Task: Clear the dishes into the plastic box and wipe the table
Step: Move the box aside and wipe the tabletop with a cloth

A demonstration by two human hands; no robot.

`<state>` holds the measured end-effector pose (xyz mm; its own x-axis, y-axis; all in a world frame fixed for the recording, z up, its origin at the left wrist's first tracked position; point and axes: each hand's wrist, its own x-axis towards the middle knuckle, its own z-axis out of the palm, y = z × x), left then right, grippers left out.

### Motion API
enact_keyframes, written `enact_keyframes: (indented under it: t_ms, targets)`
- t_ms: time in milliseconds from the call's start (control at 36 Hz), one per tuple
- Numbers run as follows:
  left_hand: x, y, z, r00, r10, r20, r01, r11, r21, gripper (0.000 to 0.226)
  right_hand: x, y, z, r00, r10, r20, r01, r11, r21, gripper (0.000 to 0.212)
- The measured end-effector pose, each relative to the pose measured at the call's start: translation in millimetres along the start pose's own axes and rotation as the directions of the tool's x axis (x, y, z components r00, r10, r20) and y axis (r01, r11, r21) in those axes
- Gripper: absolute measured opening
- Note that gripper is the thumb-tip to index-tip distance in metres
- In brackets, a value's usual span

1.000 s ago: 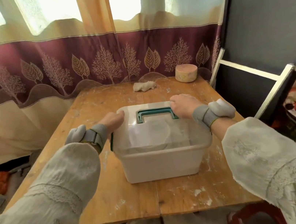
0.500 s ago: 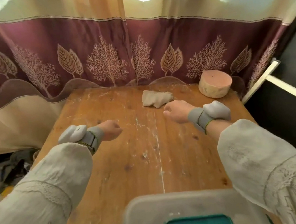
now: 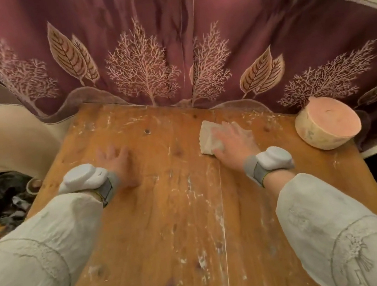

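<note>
The wooden counter (image 3: 171,231), streaked with white smears, carries a crumpled cloth (image 3: 209,139) near its far edge and 1 round pink-topped block (image 3: 327,122) at the far right corner.

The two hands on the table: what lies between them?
Only bare, white-smeared table between left hand and right hand on the cloth, in the head view.

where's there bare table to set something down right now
Bare wood runs across the near table between the two sleeves, and along the far edge behind the left hand. The far right is crowded: right hand on the cloth, round pink-topped block at the corner.
</note>
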<state>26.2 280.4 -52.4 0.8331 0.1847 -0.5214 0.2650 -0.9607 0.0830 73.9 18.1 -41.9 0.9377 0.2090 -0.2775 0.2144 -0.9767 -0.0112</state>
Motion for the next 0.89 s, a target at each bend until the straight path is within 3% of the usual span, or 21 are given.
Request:
enact_keyframes:
  t_ms: [111, 167, 222, 278, 361, 417, 500, 639, 722, 889]
  targets:
    - [26.3, -12.4, -10.5, 0.996, -0.075, -0.050, 0.075, 0.997, -0.005, 0.107, 18.2, 6.6, 12.3, 0.998, -0.027, 0.054, 0.029, 0.999, -0.033, 0.055]
    - [33.3, -19.6, -13.7, 0.993, -0.101, -0.063, 0.101, 0.995, -0.014, 0.118, 20.1, 8.2, 13.2, 0.999, -0.041, 0.013, 0.042, 0.995, -0.085, 0.051]
    - [42.0, -29.5, -19.3, 0.990, -0.125, -0.068, 0.124, 0.992, -0.024, 0.122, 32.2, 4.4, 10.1, 0.998, -0.057, -0.030, 0.056, 0.998, -0.028, 0.047]
    - [48.1, -37.5, -20.0, 0.992, -0.119, -0.051, 0.118, 0.993, -0.024, 0.122, 40.6, 1.1, 5.5, 0.997, 0.022, -0.074, -0.013, 0.992, 0.126, 0.044]
    - [57.3, -49.7, -25.5, 0.997, -0.068, 0.029, 0.067, 0.997, 0.036, 0.114, 59.1, -9.6, -1.6, 0.950, 0.264, -0.168, -0.211, 0.937, 0.279, 0.040]
    - [57.5, -53.1, -33.1, 0.996, -0.023, 0.083, 0.014, 0.994, 0.108, 0.110, 68.0, -18.2, -2.9, 0.907, 0.392, -0.153, -0.338, 0.895, 0.289, 0.041]
    - [56.8, -63.4, -41.7, 0.995, 0.029, 0.091, -0.043, 0.985, 0.166, 0.101, 83.9, -43.6, 2.5, 0.885, 0.448, -0.127, -0.406, 0.876, 0.258, 0.039]
    - [57.1, -71.8, -33.9, 1.000, 0.024, -0.003, -0.023, 0.993, 0.120, 0.097, 102.9, -85.4, 0.9, 0.888, 0.423, -0.179, -0.373, 0.891, 0.258, 0.034]
    - [60.1, -76.0, -29.6, 0.992, -0.117, -0.040, 0.120, 0.991, 0.060, 0.115, 117.3, -115.5, 0.6, 0.904, 0.374, -0.206, -0.320, 0.914, 0.250, 0.037]
    - [68.3, -84.3, -27.5, 0.972, -0.219, 0.086, 0.231, 0.958, -0.168, 0.139, 142.9, -183.6, 7.3, 0.937, 0.243, -0.252, -0.197, 0.961, 0.197, 0.039]
